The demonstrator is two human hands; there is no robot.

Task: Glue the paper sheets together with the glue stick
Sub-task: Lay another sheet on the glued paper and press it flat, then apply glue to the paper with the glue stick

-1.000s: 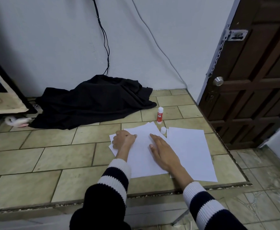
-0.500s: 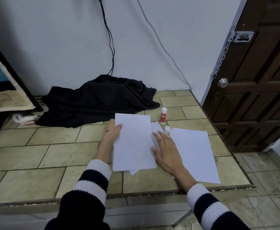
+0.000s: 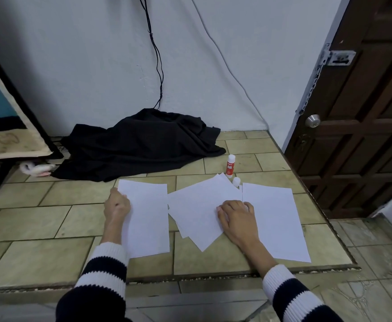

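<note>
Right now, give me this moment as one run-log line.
left hand: holds left sheet by its edge | right hand: flat on middle stack | glue stick: upright, uncapped, untouched | cap: beside it

Three paper groups on table (image 3: 50,228): left sheet (image 3: 148,217), middle stack (image 3: 199,205), right sheet (image 3: 276,219); glue stick (image 3: 230,165) and cap (image 3: 236,181) behind stack.

Bare tile left of left hand (image 3: 117,205); black cloth (image 3: 141,147) blocks far side; glue stick (image 3: 230,165) & cap (image 3: 236,181) stand beyond right hand (image 3: 236,217); counter edge (image 3: 329,217) close on right.
</note>
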